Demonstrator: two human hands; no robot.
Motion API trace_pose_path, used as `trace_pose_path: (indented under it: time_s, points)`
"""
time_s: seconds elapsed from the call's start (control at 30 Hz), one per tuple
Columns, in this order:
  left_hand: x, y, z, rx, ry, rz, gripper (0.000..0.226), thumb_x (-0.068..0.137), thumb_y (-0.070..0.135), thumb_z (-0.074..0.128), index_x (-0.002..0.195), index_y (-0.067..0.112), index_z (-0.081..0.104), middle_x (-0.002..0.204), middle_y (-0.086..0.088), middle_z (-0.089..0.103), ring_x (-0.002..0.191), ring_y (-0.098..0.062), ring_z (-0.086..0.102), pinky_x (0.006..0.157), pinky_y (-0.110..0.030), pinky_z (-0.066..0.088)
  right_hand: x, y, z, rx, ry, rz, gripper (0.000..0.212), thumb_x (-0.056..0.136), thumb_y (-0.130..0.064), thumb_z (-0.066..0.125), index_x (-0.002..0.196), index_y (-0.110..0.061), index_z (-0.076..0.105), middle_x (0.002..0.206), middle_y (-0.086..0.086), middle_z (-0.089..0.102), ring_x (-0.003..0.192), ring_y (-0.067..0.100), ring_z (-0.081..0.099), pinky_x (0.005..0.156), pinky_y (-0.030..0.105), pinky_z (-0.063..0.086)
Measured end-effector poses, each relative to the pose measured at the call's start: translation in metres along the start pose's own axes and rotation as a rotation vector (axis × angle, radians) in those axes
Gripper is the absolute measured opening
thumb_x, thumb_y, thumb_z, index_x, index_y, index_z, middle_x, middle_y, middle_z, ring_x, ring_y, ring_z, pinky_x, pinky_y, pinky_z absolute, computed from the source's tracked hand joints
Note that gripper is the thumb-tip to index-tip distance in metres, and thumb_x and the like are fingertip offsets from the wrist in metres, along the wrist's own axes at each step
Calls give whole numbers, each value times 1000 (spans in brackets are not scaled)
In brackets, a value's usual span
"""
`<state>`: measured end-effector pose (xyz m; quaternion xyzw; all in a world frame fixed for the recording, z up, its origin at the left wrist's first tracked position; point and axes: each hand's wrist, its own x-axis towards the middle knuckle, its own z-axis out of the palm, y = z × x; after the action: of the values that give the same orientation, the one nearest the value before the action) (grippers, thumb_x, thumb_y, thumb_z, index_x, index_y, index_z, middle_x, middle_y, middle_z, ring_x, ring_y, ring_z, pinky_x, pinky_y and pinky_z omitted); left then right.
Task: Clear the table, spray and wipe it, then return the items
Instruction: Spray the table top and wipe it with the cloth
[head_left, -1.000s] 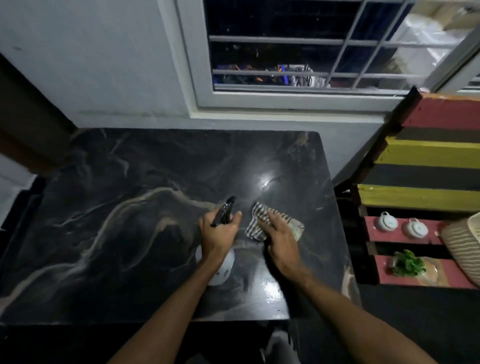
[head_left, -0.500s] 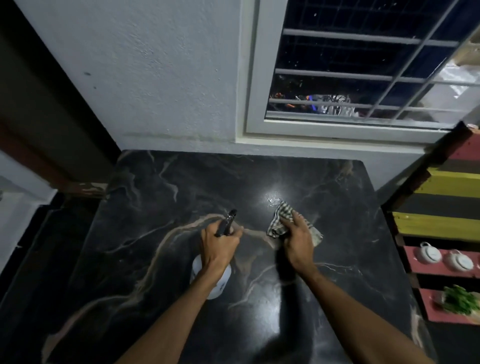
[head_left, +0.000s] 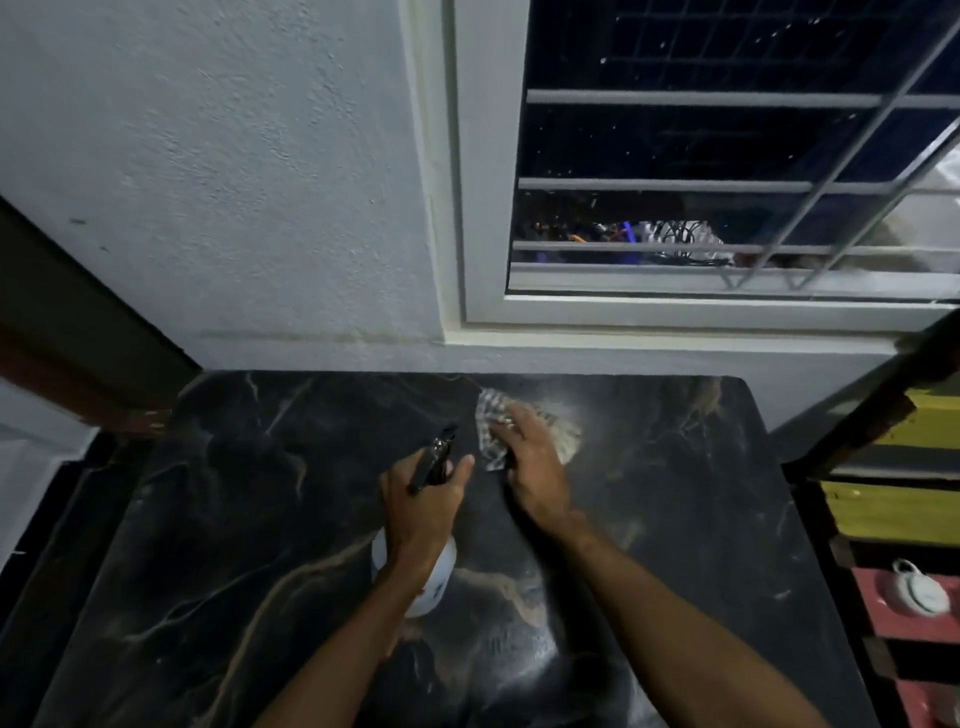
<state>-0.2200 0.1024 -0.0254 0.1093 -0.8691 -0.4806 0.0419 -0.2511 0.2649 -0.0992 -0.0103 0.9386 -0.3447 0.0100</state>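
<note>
Over the table (head_left: 208, 571), left hand (head_left: 421, 506) gripping spray bottle (head_left: 439, 578), right hand (head_left: 530, 467) flat on cloth (head_left: 489, 420)

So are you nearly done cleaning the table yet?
About halfway. Done: the things look moved off, with a white cup on the shelf at the right. In hand: the left hand grips the spray bottle, and the right hand presses the checked cloth on the table near the far edge. Left: finishing the wipe and returning the items.
</note>
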Motion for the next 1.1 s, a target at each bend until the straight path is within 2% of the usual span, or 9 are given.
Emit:
trace_pose_path:
  time_s: [0.07,0.2,0.3,0.37,0.57,0.67,0.83,1.0,1.1]
  points:
    - [10,6,6,-2,30,33,33,80,19,83,59,5,62,57,-3,64,56,-19,64,63,-36,54,30,-1,-2,-66,-69,-101,59,82,-1,61,139,-14,58,159,13,37,150,31,29,126,41,19]
    - [31,13,14,3,66,48,29,80,15,84,61,5,64,58,-3,65,57,-18,65,64,-41,57,75,13,-10,-86,114,203,58,84,2,55,140,-16,57,153,14,44,144,35,36,124,41,21]
    - [39,15,22,35,86,79,28,79,14,84,61,7,64,57,2,63,56,-14,63,60,-39,55,83,-11,10,-88,-61,-66,50,93,-10,55,143,-17,54,158,12,37,148,33,30,127,40,15]
    - [43,17,30,58,79,73,27,80,16,84,61,10,65,58,5,63,57,-9,63,59,-37,55,83,-1,5,-112,-126,-166,59,89,-4,56,145,-21,51,163,10,31,153,31,22,128,39,10]
    - [46,24,47,9,31,65,27,82,16,82,62,9,64,58,2,64,57,-13,64,61,-39,57,57,125,-107,-64,317,376,54,84,6,55,135,-10,60,147,16,50,137,35,44,122,24,24]
    - [46,24,50,14,7,89,28,82,16,82,62,6,64,59,-2,65,57,-18,65,62,-41,57,52,133,-120,-120,329,524,67,76,12,52,140,-8,56,155,21,39,144,39,34,122,45,24]
    - [46,28,43,47,14,69,28,82,16,82,63,4,65,60,-4,66,58,-20,65,65,-41,57,44,66,-53,-122,51,72,73,76,10,54,144,-17,53,162,13,31,152,32,24,126,46,17]
    - [50,13,7,29,38,-44,32,84,21,80,60,5,64,58,-4,65,59,-19,65,62,-34,53,46,64,-51,-15,239,328,70,72,14,53,137,-11,60,157,19,39,145,37,36,123,47,26]
    - [59,-5,-20,34,65,-129,43,86,26,77,52,11,56,54,-6,59,65,-32,64,66,-39,53,46,13,-11,-33,99,140,73,68,13,56,137,-9,60,157,21,37,147,38,33,125,46,22]
